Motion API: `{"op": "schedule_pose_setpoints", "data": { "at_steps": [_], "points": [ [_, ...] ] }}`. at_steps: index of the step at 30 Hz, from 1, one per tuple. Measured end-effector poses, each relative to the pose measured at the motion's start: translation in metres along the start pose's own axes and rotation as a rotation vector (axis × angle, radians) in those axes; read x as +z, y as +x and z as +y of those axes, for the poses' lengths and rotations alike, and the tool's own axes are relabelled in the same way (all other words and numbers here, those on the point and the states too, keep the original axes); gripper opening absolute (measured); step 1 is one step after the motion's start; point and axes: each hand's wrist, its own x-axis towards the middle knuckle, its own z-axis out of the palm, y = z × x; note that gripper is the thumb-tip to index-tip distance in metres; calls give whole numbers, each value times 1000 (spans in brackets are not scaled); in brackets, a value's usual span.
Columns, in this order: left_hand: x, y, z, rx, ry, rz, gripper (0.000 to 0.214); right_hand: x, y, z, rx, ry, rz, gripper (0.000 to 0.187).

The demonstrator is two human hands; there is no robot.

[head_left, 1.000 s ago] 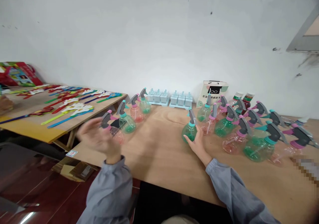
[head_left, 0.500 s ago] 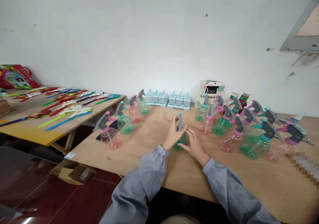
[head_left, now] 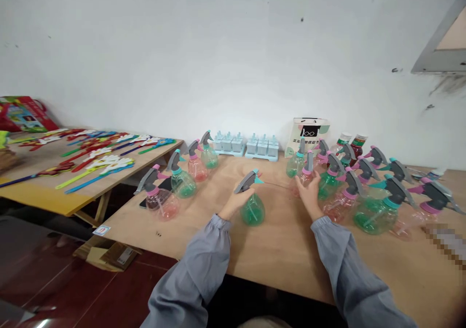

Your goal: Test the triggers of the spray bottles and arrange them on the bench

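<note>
Right hand (head_left: 310, 195) moved, clasping pink bottle (head_left: 307, 172) amid sprayers (head_left: 335, 164) — left hand (head_left: 239, 200) holds green bottle (head_left: 252, 211).

Indoor view, diffuse light: wall (head_left: 240, 90) palest at centre, soft shadows on tabletop (head_left: 204, 235), small white glare on red floor (head_left: 69, 289), side edges stretched, right corners darkened, pixelated patch (head_left: 446, 243) at right.

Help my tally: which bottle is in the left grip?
The green bottle in the left grip: it is alone between the left row and right cluster of bottles.
</note>
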Motion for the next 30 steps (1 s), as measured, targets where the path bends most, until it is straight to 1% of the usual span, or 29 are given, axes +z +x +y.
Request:
{"op": "schedule_pose_setpoints", "data": {
  "at_steps": [2,6,9,11,14,16,18,24,27,30],
  "points": [
    [-2,-2,3,-7,-72,-24,49,0,-6,0,-16,-22,-41,71],
    [-7,-4,7,-74,-247,36,40,-4,-22,-9,-100,-49,-113,53],
    [-13,-5,11,-146,-383,4,34,-5,-34,-19,-131,-19,-171,44],
    [-15,-6,14,-155,-428,-20,31,-4,-40,-24,-140,1,-199,41],
    [-16,-8,16,-124,-431,4,24,-3,-44,-29,-149,25,-219,39],
    [-17,-9,17,-96,-402,32,17,-3,-46,-31,-156,39,-226,38],
    [-17,-9,17,-88,-369,34,15,-3,-47,-32,-164,49,-228,36],
    [-16,-10,23,-113,-449,-34,26,-3,-49,-32,-167,49,-234,33],
    [-16,-9,24,-117,-416,-42,22,-2,-49,-31,-177,51,-228,32],
    [-16,-9,26,-128,-385,-85,22,-2,-50,-30,-174,59,-228,33]
  ]
}}
